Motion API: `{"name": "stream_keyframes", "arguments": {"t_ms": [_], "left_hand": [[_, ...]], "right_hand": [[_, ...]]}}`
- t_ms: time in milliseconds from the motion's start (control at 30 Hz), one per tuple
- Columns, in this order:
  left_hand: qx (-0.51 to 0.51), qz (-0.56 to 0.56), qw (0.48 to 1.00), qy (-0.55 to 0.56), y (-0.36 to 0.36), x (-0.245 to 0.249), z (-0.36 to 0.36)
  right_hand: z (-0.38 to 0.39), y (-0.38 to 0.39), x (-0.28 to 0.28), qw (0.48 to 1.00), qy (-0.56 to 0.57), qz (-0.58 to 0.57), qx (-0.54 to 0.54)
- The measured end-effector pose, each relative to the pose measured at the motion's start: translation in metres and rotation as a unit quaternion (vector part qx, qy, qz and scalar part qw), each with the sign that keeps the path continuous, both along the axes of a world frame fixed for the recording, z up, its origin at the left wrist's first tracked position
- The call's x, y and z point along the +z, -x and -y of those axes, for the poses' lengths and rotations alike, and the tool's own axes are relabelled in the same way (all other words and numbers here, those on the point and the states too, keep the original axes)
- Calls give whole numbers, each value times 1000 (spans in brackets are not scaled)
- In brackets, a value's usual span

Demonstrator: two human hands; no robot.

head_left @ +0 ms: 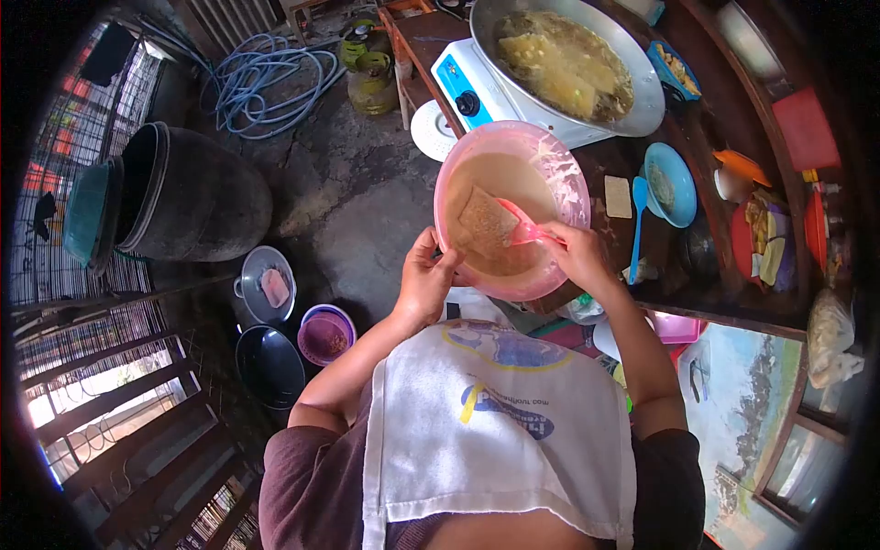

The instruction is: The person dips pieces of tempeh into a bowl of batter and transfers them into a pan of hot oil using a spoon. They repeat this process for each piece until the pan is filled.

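A pink basin (579,174) of pale brown batter is held up in front of me. My left hand (426,275) grips its near left rim, thumb and fingers closed round the edge. My right hand (570,249) is closed on a pink spoon (524,229) whose head reaches into the basin. Against the spoon lies a flat brown coated piece (484,220), partly in the batter. Beyond the basin, a large wok (644,87) on a white stove (467,87) holds bubbling oil with yellowish pieces frying (559,73).
Right of the basin lie a blue bowl (671,183), a blue spoon (637,238) and a beige slab (618,197). On the floor at left are a black barrel (206,197), metal pot (249,284), dark pan (269,367), purple tub (326,335), coiled hose (275,87) and green gas cylinder (373,87).
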State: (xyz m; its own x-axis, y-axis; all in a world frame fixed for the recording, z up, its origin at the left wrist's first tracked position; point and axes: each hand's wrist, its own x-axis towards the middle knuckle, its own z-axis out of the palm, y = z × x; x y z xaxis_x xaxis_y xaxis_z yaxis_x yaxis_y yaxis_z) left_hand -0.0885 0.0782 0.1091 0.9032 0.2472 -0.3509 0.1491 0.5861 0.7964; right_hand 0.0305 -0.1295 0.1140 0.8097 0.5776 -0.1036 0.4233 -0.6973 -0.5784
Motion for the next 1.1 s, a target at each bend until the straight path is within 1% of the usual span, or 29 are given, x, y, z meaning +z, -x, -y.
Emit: {"name": "stream_keyframes", "arguments": {"t_ms": [33, 67, 133, 167, 233, 267, 300, 367, 400, 433, 500, 533, 600, 633, 700, 733, 767, 833, 867, 933, 967, 1033, 1067, 1100], "left_hand": [[-1, -1, 1000, -6, 0, 0, -1], [2, -1, 1000, -8, 0, 0, -1], [10, -15, 1000, -4, 1, 2, -4], [12, -16, 1000, -5, 2, 2, -6], [6, -13, 1000, 14, 2, 3, -11], [8, -14, 1000, 15, 2, 4, -13], [5, -16, 1000, 15, 2, 5, -16], [1, -19, 1000, 16, 1, 5, -19], [-2, -15, 1000, 19, 1, 5, -20], [-6, -10, 1000, 23, 0, 5, -20], [-7, -10, 1000, 17, -1, 10, -18], [-7, -12, 1000, 10, -2, 12, -16], [-11, -6, 1000, 10, -3, 10, -13], [-15, 0, 1000, 11, -3, 8, -12], [-14, -4, 1000, 8, -4, 6, -9], [-13, -6, 1000, 4, -4, 5, -9], [-12, -7, 1000, 3, -4, 4, -10], [-16, -5, 1000, 2, -3, 4, -11], [-14, -6, 1000, 2, -3, 3, -12], [-1, -8, 1000, 2, -4, 3, -13], [0, -8, 1000, 3, -5, 3, -15], [-3, -17, 1000, 18, -4, 4, -21], [2, -15, 1000, 27, -4, 6, -22], [2, -16, 999, 28, -5, 6, -23]], "right_hand": [[-1, -3, -6, 999, -39, -25, 9], [0, -6, -8, 999, -40, -25, 13], [-2, -11, 3, 989, -122, -77, 19], [-1, -12, 18, 996, -70, -55, -2], [5, -21, 18, 993, -109, -32, -21], [9, -21, 24, 993, -109, 29, -29], [7, -21, 33, 993, -109, 28, -28], [5, -20, 48, 988, -51, 148, -15], [3, -19, 54, 994, -3, 98, -38], [1, -19, 55, 994, -2, 98, -38], [-4, -19, 56, 987, 119, 110, -8], [-6, -19, 54, 987, 120, 109, -9], [-10, -21, 40, 997, 72, -9, -6], [-11, -23, 32, 997, 72, -10, -6], [-14, -26, 20, 997, 0, -74, 34], [-17, -24, 22, 996, 36, -81, 32], [-17, -26, 16, 995, 35, -82, 33], [-14, -30, 3, 990, -75, -98, 66], [-11, -32, 2, 990, -75, -99, 67], [-9, -34, 9, 985, -134, -102, 47], [-9, -34, 17, 985, -134, -102, 47], [-10, -29, 43, 991, -119, 55, 3], [-11, -24, 56, 983, -65, 171, 14], [-10, -18, 62, 983, -64, 170, 14]]}}
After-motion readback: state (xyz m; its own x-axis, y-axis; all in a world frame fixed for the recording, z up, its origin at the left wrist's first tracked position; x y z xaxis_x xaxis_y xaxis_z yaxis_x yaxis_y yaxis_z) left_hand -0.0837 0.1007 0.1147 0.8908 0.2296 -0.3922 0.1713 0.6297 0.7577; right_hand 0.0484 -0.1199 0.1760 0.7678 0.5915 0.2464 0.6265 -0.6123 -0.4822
